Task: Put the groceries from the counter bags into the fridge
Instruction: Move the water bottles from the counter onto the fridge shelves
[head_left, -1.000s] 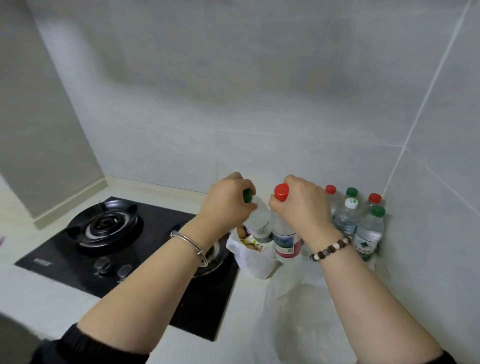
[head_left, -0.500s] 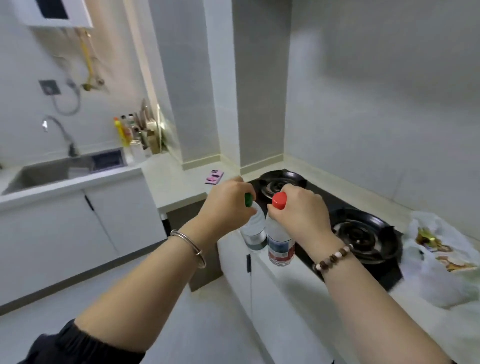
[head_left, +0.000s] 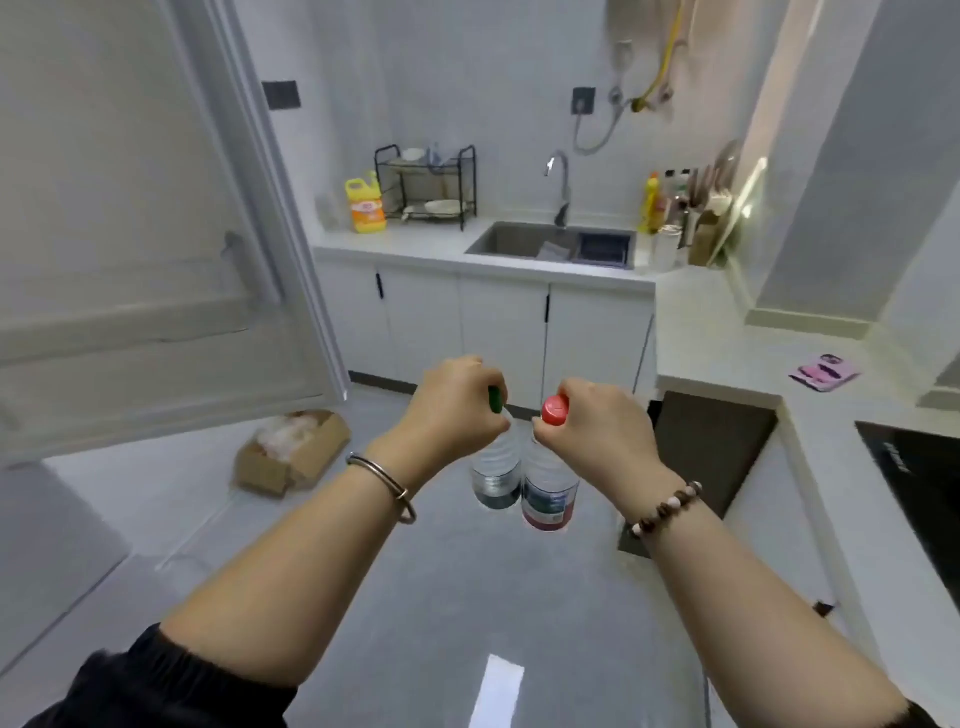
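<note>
Bottles (head_left: 549, 499) off counter (head_left: 727, 322) now | fridge door (head_left: 130, 234) left | floor (head_left: 467, 597) beneath

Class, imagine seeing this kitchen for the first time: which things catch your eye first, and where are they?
Mid-frame, over the floor, the left hand grips a green-capped bottle by its top and the right hand a red-capped bottle. A white fridge door stands open at left; a yellow jug sits on the far counter beside the dish rack.

Fridge door (head_left: 130, 234) left, sink (head_left: 550, 244) ahead, stove (head_left: 924, 488) right.
</note>
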